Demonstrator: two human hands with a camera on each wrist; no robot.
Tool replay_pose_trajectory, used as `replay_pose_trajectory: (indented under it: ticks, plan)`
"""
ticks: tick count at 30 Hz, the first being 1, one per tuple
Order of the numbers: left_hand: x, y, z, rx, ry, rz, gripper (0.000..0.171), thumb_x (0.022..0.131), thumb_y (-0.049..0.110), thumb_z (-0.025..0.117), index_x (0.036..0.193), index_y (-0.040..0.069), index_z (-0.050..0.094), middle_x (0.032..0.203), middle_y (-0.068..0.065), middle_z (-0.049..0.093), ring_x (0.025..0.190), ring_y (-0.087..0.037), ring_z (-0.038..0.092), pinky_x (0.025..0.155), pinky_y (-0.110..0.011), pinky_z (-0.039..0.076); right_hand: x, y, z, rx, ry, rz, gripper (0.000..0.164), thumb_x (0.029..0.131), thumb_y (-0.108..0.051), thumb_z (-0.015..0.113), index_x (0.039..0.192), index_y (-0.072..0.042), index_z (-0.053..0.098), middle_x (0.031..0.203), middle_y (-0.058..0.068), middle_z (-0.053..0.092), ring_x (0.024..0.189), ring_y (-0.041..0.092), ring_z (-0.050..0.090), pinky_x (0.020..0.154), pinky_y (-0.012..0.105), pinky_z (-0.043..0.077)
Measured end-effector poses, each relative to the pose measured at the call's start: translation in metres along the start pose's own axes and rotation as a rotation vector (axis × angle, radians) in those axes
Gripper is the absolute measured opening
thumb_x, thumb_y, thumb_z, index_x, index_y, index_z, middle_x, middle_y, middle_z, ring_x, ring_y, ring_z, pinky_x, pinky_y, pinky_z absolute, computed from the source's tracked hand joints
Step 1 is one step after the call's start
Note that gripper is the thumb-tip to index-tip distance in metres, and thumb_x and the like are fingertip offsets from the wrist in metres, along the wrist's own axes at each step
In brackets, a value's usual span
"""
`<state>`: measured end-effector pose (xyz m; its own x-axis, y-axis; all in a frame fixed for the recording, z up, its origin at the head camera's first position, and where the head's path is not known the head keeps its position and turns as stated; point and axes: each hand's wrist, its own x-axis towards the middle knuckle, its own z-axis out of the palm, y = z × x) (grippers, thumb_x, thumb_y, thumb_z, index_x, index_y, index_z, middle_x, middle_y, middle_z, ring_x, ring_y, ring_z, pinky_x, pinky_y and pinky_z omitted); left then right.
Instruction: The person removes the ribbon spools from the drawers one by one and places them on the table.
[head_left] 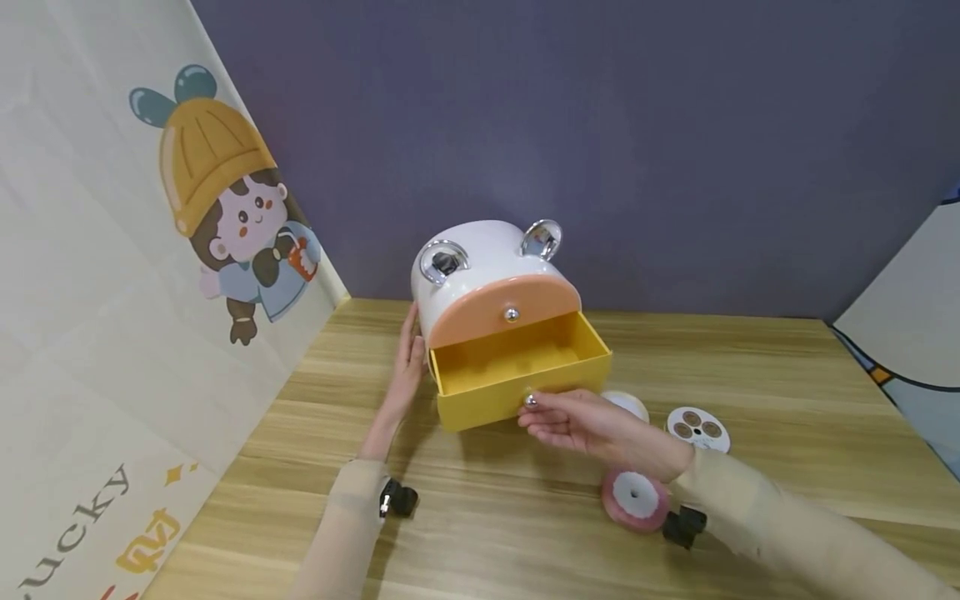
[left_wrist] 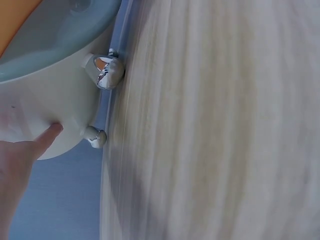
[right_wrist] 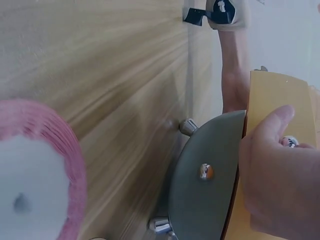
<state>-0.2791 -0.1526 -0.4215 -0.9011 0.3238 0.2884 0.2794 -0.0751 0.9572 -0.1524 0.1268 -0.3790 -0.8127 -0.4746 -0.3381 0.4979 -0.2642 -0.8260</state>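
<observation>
**Hidden and cropped at the drawer**

Head view: my right hand (head_left: pixel 577 421) covers part of the pale spool (head_left: pixel 628 403). The yellow drawer (head_left: pixel 480 407) hides the nearest strip of its own inside. The feet (right_wrist: pixel 189 127) of the white cabinet (head_left: pixel 483 250) are out of sight, as is its back. Print on the white reel (head_left: pixel 698 430): too small to read. Wall lettering (head_left: pixel 73 533) cut off at left.

Left wrist: cabinet cropped at top and left; my left hand (head_left: pixel 406 373) runs off the left edge.

Right wrist: my right hand, cropped at right, mostly covers the drawer knob (head_left: pixel 531 401); pink spool (head_left: pixel 635 500) cut off at left and bottom.
</observation>
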Motion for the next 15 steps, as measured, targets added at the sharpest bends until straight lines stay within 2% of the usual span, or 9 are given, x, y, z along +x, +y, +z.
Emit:
replay_pose_trajectory:
  ticks: [9, 15]
  plan:
    - [0.001, 0.001, 0.001, -0.011, 0.004, 0.005, 0.056, 0.11, 0.022, 0.027, 0.161, 0.028, 0.006, 0.169, -0.008, 0.004, 0.143, -0.046, 0.034, 0.111, -0.061, 0.04, 0.019, -0.012, -0.003, -0.019, 0.009, -0.018, 0.024, 0.105, -0.021, 0.05, 0.099, -0.01, 0.071, 0.092, 0.001, 0.078, 0.083, 0.009, 0.074, 0.081, 0.021, 0.061]
    - [-0.001, 0.001, 0.001, -0.003, 0.002, 0.006, 0.056, 0.11, 0.027, 0.028, 0.161, 0.027, 0.004, 0.169, -0.01, 0.005, 0.143, -0.046, 0.034, 0.111, -0.061, 0.04, 0.033, -0.019, -0.004, -0.061, 0.027, -0.027, 0.023, 0.105, -0.02, 0.05, 0.101, -0.01, 0.07, 0.091, 0.001, 0.078, 0.082, 0.009, 0.074, 0.081, 0.021, 0.061]
